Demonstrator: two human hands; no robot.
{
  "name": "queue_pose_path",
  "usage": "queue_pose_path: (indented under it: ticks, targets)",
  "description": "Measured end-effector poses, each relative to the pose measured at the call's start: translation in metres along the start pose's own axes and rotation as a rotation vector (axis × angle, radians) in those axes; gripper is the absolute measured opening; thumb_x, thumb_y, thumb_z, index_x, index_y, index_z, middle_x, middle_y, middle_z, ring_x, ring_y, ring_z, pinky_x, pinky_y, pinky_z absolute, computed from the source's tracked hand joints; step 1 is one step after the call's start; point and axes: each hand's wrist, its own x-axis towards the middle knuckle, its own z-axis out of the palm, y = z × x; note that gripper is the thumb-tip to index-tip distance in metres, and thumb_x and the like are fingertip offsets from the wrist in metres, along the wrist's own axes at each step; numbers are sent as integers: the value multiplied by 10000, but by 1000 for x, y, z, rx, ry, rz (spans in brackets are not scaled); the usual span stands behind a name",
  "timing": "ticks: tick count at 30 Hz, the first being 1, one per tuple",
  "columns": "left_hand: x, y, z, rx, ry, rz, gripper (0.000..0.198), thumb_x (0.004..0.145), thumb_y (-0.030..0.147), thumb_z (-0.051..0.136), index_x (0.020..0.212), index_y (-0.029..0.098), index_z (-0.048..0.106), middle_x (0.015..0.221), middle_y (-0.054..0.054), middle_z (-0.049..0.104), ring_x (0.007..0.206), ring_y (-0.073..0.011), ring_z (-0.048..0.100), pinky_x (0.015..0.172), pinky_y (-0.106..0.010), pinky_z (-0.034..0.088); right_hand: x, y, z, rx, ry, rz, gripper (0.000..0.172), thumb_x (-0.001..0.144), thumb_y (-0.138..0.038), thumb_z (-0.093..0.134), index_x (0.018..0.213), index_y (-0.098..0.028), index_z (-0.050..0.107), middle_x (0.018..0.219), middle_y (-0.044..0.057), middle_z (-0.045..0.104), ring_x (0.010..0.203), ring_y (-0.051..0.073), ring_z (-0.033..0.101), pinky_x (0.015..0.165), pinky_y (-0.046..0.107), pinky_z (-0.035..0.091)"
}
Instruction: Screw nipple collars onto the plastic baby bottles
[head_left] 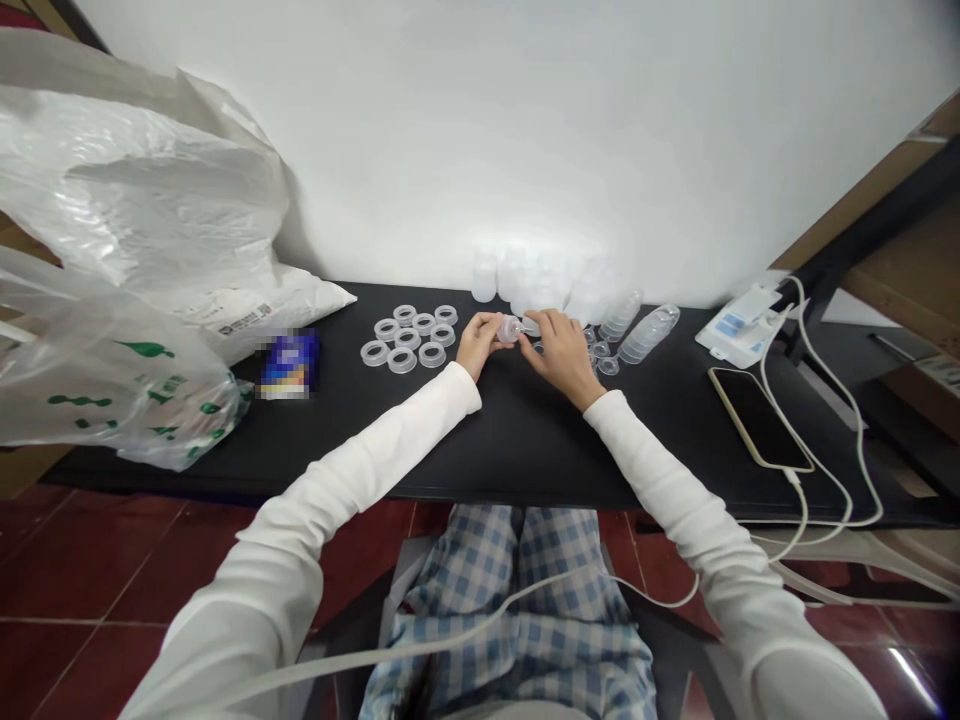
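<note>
In the middle of the black table, my left hand is closed around a small translucent, pinkish bottle top that looks like a ring collar with a teat. Close against it, my right hand has its fingers bent around a clear plastic cap, partly hidden by the fingers. Several loose translucent ring collars lie to the left of my hands. Small clear teats lie by my right hand, some of them covered by it. Behind my hands, frosted bottles stand along the wall.
Nested clear caps lie right of the teats. Further right are a white box-like device and a phone with a charging cable. A blue packet and large plastic bags occupy the left side.
</note>
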Motion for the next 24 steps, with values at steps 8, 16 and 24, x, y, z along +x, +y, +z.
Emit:
queue_pose_path:
  ticks: [8,16,24]
  targets:
    - [-11,2,-3,389,-155,358,412,931,606,569,1082,223,594,807,8,652,702,-110,618,682,-239,521,-10,0,20,176,17,-38,280,1026,-447,467,963,-197,577,881,69,677,822,213,608,783,347,395]
    - [-18,17,-1,682,-193,323,467,1032,535,320,820,203,571,744,-11,621,706,-136,569,725,-276,489,-12,-4,17,390,-47,-95,261,1054,-406,409,905,-226,523,828,42,619,759,191,567,761,333,431]
    - [-8,18,-3,668,-183,8,468,993,497,405,639,211,513,528,16,507,531,-139,502,570,-274,413,-10,-2,9,296,-158,-214,337,1079,-392,314,940,-217,566,884,79,654,814,201,597,787,328,463]
